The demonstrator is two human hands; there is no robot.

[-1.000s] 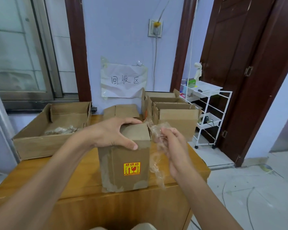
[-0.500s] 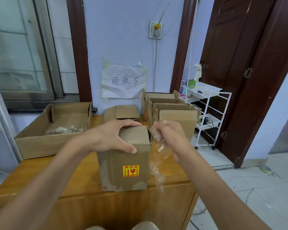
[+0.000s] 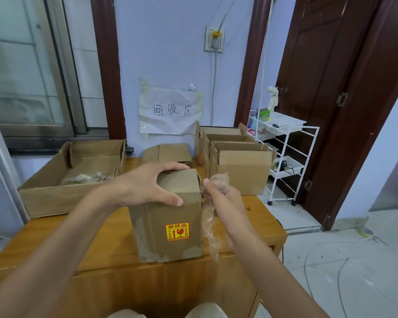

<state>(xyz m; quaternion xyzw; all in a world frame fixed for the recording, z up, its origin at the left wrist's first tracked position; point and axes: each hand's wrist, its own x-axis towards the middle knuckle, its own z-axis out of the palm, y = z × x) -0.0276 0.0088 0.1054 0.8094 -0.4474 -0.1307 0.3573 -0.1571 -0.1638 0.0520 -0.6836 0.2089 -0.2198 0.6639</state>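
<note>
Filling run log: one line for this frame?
left hand: grips cardboard box top | right hand: pinches clear tape at its right edge | box upright on table

wide shallow box (image 3: 44,198) left on the wooden table (image 3: 90,244), open boxes (image 3: 244,171) at its back right, paper sign (image 3: 170,111) on the wall (image 3: 166,42)

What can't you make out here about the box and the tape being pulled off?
Head view, box: contents hidden by closed flaps and the left hand.
Head view, right hand: fingers blurred behind crumpled clear tape.
Head view, sticker: small print too small to read.
</note>
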